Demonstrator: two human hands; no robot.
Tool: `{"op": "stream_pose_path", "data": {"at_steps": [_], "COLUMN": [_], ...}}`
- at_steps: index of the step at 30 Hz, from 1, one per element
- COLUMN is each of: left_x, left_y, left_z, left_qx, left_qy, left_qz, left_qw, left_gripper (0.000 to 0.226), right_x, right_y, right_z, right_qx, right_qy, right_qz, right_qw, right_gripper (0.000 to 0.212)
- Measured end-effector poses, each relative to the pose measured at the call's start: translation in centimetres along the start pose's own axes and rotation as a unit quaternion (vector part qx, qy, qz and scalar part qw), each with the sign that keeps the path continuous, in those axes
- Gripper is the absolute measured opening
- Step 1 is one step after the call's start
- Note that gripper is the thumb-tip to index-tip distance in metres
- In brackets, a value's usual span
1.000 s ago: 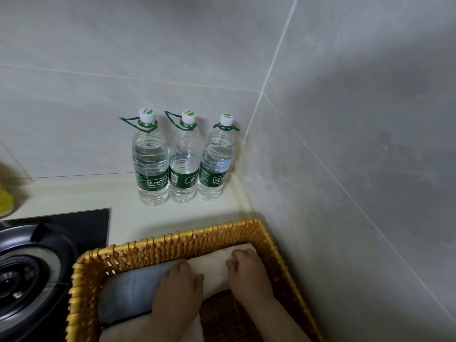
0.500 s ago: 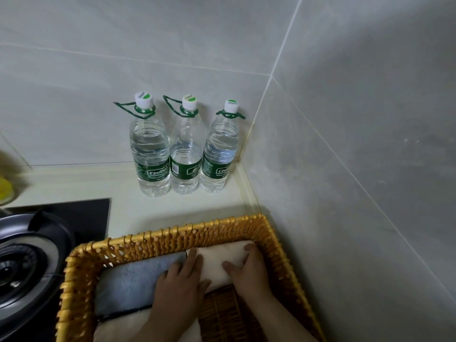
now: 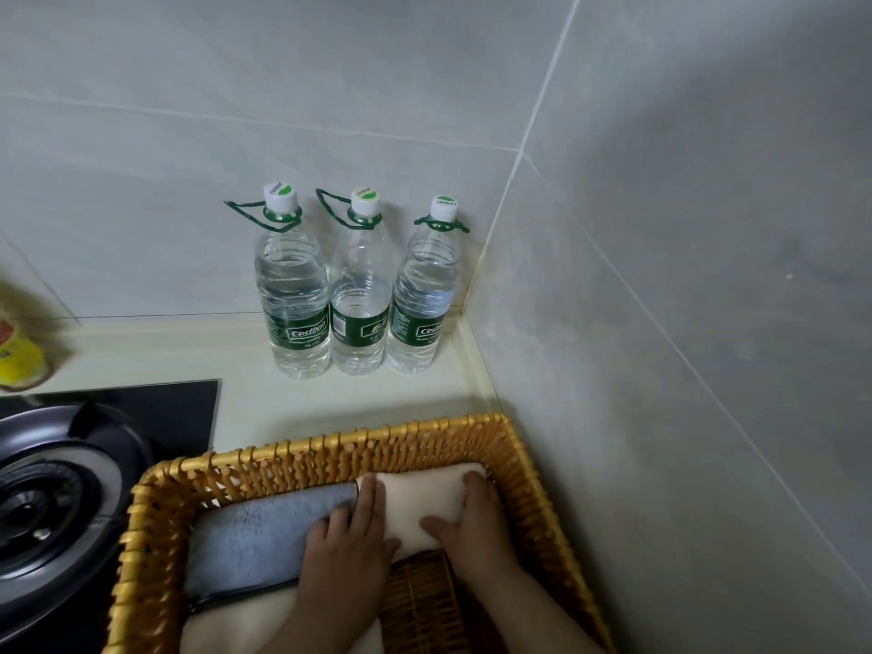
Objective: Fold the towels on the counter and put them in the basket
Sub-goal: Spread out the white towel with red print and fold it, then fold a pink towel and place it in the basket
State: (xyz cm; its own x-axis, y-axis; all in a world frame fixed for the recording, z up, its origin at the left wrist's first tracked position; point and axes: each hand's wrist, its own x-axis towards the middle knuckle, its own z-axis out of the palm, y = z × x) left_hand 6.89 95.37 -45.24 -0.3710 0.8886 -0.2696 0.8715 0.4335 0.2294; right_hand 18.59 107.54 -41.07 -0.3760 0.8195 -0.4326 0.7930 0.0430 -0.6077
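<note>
A yellow wicker basket (image 3: 330,457) stands on the counter against the right wall. Inside it, a folded cream towel (image 3: 420,500) lies in the far right corner. A folded grey towel (image 3: 255,535) lies to its left, on top of another cream towel (image 3: 245,625). My left hand (image 3: 347,549) rests flat on the left edge of the small cream towel and the grey towel's corner. My right hand (image 3: 472,526) lies on the cream towel's right side with fingers spread, the thumb on its near edge. Part of the basket's woven floor shows between my wrists.
Three water bottles (image 3: 361,295) stand in the corner behind the basket. A black gas hob with a burner (image 3: 52,502) sits left of the basket. A yellow container (image 3: 16,356) is at the far left edge. The tiled wall (image 3: 684,370) runs close along the right.
Both hands slid the small cream towel a little further into the basket's far right corner and stretched flatter over it. The camera tilted slightly.
</note>
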Motion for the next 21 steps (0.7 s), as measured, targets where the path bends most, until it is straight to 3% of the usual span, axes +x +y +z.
{"op": "stream_pose_path", "data": {"at_steps": [3,5,11,14,18,21], "left_x": [-0.3,-1.4,-6.7,-10.6,-17.9,-24.3], "left_y": [0.1,0.3,-0.4,-1.9,-4.3,-5.6], "left_z": [-1.1,-3.1,-7.7,-10.6,-13.8,-15.3], "left_qx": [0.007,-0.045,-0.15,-0.204,-0.159,-0.157], "left_qy": [0.0,0.012,0.094,0.114,0.204,0.243], "left_qz": [-0.007,-0.01,-0.019,-0.022,-0.054,-0.098], "left_qw": [1.0,0.999,0.984,0.972,0.964,0.952], "left_gripper": [0.069,0.065,0.061,0.057,0.072,0.05], "right_x": [-1.0,-1.9,-6.3,-9.0,-12.7,-16.1], "right_y": [-0.8,-1.3,-2.9,-4.2,-6.1,-7.8], "right_z": [-1.3,-2.4,-5.7,-6.6,-6.8,-6.1], "right_qx": [-0.008,-0.006,-0.06,-0.046,-0.045,-0.047], "right_qy": [-0.037,-0.053,0.001,0.001,-0.018,-0.04], "right_qz": [-0.014,-0.036,-0.177,-0.23,-0.3,-0.342], "right_qw": [0.999,0.998,0.982,0.972,0.953,0.938], "right_gripper": [0.082,0.073,0.037,0.03,0.031,0.029]}}
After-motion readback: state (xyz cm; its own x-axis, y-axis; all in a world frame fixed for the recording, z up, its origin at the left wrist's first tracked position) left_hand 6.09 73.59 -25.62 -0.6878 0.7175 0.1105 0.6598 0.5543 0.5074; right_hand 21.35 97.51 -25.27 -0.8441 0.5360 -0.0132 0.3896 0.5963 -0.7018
